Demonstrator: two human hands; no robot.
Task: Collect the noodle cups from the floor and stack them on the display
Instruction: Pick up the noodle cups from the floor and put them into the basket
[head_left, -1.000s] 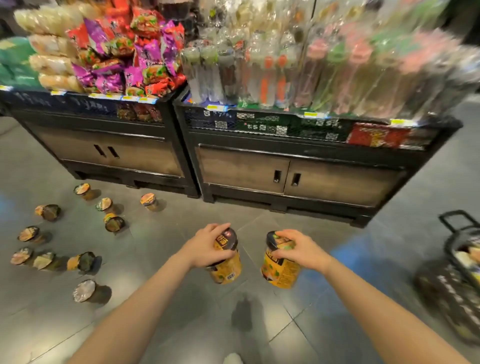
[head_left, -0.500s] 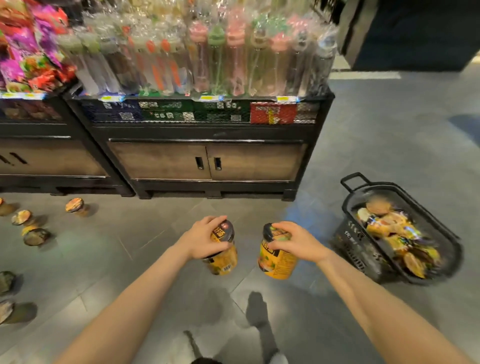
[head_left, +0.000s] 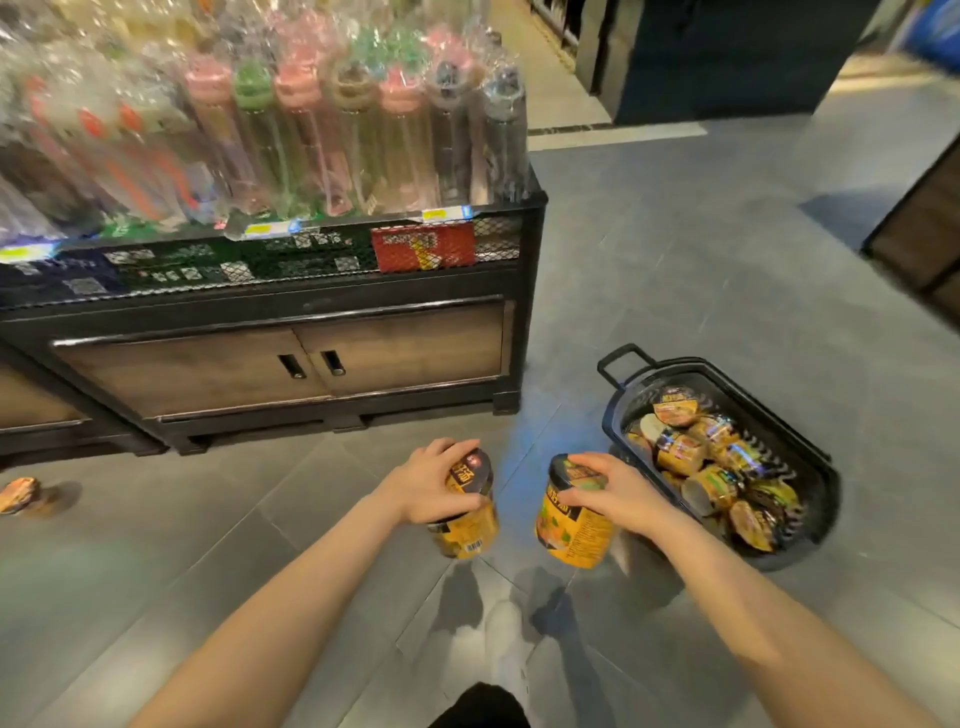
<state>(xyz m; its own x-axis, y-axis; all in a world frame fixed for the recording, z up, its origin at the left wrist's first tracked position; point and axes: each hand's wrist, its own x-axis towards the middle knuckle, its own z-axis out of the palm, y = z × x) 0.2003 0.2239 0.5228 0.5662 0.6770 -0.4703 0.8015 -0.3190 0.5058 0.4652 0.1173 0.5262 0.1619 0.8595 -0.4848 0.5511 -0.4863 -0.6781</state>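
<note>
At lower centre, my left hand (head_left: 434, 480) and right hand (head_left: 613, 493) each gripped a noodle cup (head_left: 467, 519) (head_left: 574, 530) by its lid; top-only holds risked slipping, I judged.

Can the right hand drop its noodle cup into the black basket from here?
Probably yes: the right hand grips its noodle cup just beside the black basket, whose open top has nothing over it.
</note>
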